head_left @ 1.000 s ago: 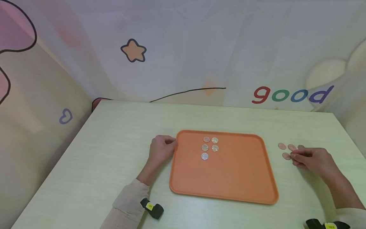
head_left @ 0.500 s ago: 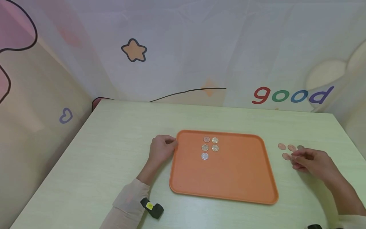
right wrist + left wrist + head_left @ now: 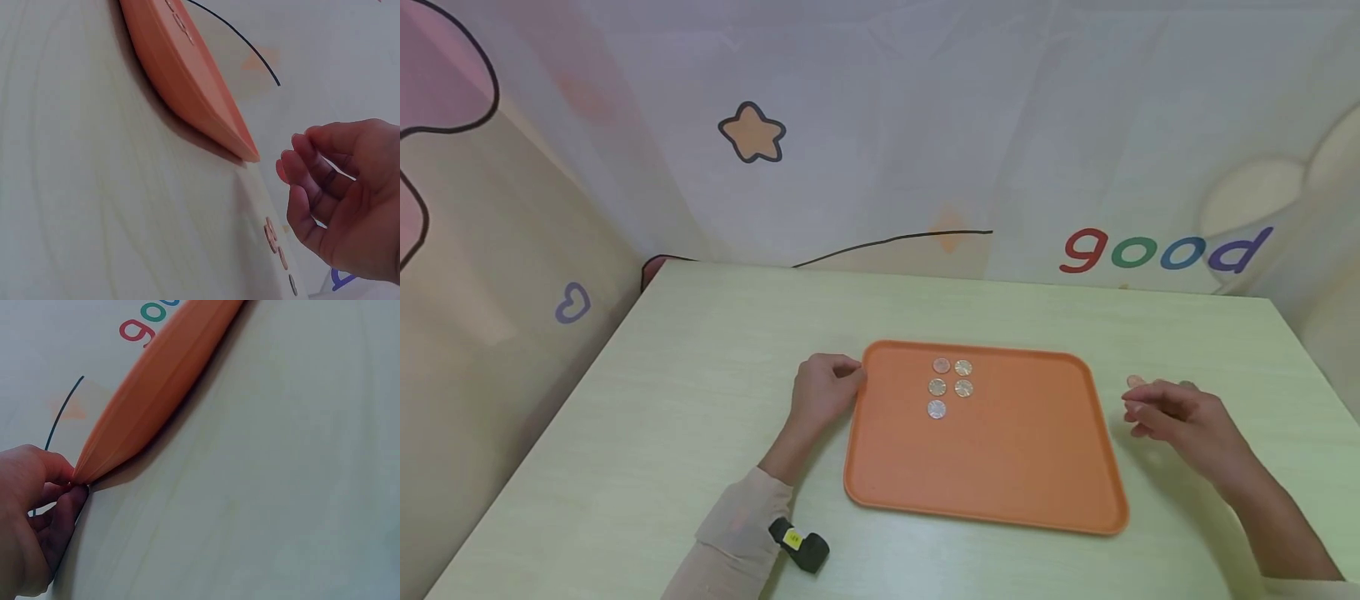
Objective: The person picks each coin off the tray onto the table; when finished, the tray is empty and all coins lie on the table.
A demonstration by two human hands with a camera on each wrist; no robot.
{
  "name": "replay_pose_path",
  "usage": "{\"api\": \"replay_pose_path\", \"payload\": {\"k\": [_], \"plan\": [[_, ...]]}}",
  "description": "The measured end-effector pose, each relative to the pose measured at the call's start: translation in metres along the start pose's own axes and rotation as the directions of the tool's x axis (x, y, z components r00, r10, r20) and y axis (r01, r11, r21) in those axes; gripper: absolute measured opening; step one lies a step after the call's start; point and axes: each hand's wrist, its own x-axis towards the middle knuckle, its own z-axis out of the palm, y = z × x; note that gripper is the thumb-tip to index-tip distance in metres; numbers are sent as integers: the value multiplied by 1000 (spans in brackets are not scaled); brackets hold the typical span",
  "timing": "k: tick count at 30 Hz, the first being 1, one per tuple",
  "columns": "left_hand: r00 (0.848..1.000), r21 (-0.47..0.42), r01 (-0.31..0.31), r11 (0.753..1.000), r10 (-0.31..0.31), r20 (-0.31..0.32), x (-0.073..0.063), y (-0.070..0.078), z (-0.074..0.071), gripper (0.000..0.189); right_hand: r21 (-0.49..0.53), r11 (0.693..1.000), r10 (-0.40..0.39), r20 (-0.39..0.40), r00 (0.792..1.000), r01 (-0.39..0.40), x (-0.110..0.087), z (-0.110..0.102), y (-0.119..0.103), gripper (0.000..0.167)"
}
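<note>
At the tray's far left corner, my left hand (image 3: 826, 390) pinches the rim of the orange tray (image 3: 1030, 450) between thumb and fingers; the left wrist view shows this pinch up close. Several coins (image 3: 937, 409) lie in the tray's upper left part, in two short columns. Beyond the tray's right edge, my right hand (image 3: 1187, 425) hovers over the table with thumb and fingertips together, a coin between them hidden from view. Beneath and behind it lie several loose coins (image 3: 282, 257), copper-coloured and grey, partly covered by the hand in the head view.
A pale wooden table (image 3: 700, 333) bears the tray. Behind it hangs a printed cloth (image 3: 880, 125) with a star and coloured letters. A black wrist device (image 3: 801, 546) sits at the left sleeve (image 3: 730, 533).
My right hand has lifted from among the loose coins and moved left toward the tray, now covering some of them in the head view. The left hand and tray stay put.
</note>
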Motion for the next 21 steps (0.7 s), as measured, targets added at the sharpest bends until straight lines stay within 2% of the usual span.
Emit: {"api": "replay_pose_path", "payload": {"k": [3, 6, 9, 14, 21], "plan": [[1000, 0, 5, 1000, -5, 0, 0, 0, 0, 17, -24, 999, -46, 23, 999, 46, 4, 11, -8, 21], [1000, -2, 4, 1000, -4, 3, 0, 0, 0, 17, -71, 997, -36, 46, 998, 39, 8, 21, -14, 16], [1000, -8, 0, 1000, 0, 4, 0, 0, -1, 17, -108, 994, -17, 62, 998, 24, 11, 31, -20, 21], [1000, -15, 2, 1000, -2, 2, 1, 0, 0, 17, -90, 995, -27, 102, 994, 36, 18, 47, -29, 25], [1000, -16, 7, 1000, -8, -2, 1, -1, 0, 17, -80, 997, 13, 130, 991, -2, 28, 74, -43, 26]]}}
